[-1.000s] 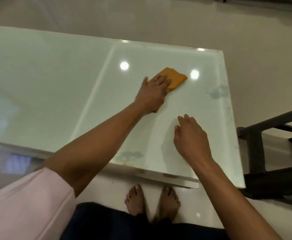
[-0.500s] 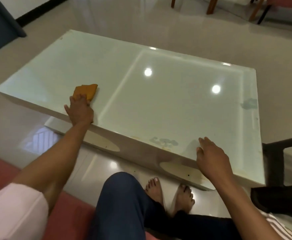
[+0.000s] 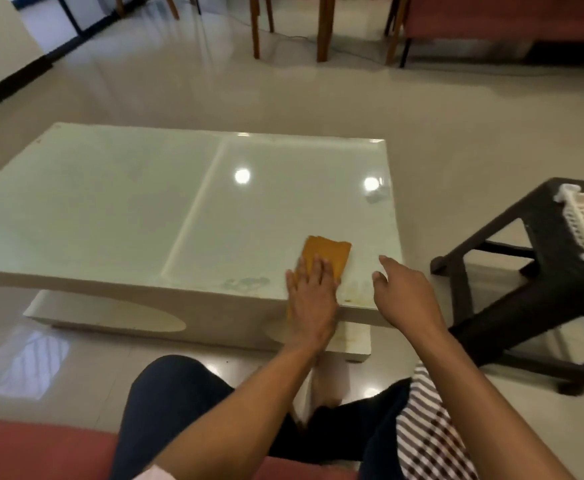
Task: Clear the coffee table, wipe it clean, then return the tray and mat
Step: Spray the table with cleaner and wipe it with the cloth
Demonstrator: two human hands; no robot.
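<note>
Coffee table (image 3: 93, 202) was mid-wipe: left hand (image 3: 313, 299) lay flat on orange cloth (image 3: 325, 259), lower centre; right hand (image 3: 408, 296) hovered relaxed, empty. Next pass likely needed the near-edge smudges (image 3: 245, 283).

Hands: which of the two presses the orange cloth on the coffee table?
The left hand, flat on the orange cloth; the right hand is beside it, off the cloth, holding nothing.
</note>
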